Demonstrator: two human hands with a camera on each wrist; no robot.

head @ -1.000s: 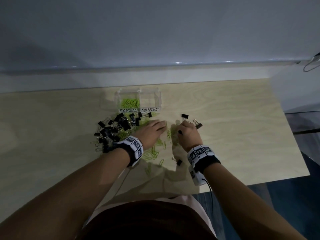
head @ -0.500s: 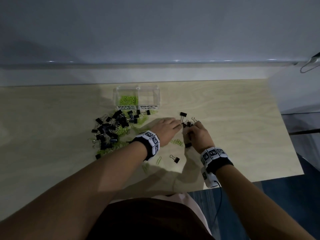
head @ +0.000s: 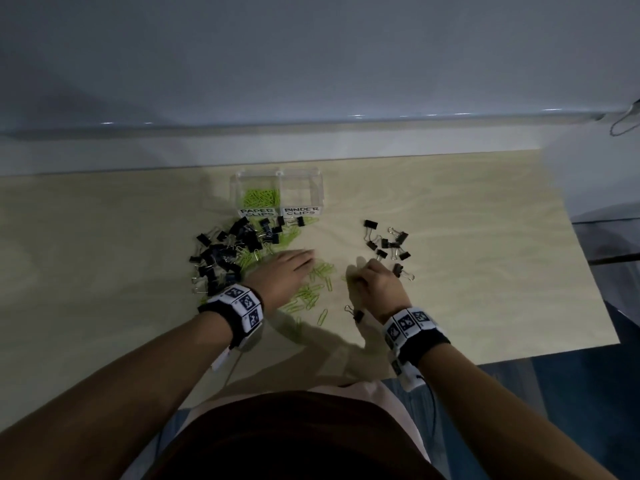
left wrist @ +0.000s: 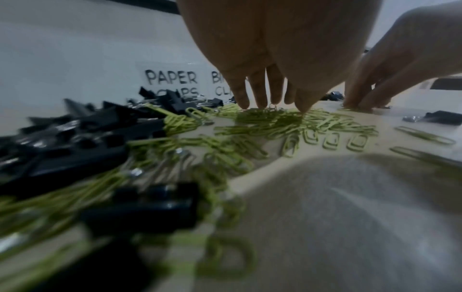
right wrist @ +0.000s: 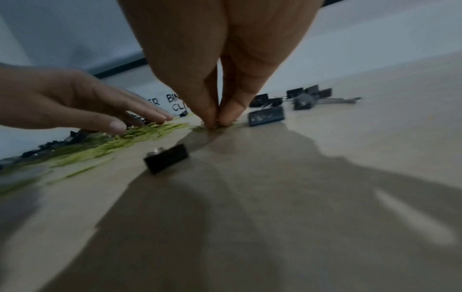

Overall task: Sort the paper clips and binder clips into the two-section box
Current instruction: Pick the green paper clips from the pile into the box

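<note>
We see left hand (head: 284,277) flat, fingers straight on green paper clips (head: 313,289), right hand (right wrist: 215,110) pinching one beside binder clips (head: 388,242).

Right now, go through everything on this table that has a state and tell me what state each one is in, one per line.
Two-section box: open, upright.
Paper clips section: partly filled with green clips.
Binder clips section: looks empty.
Mixed pile: unsorted, on the table.
Binder clip group: set apart, loose.
Left hand: fingers straight, resting on green paper clips.
Right hand: fingertips pinching at green clips on the table.
</note>
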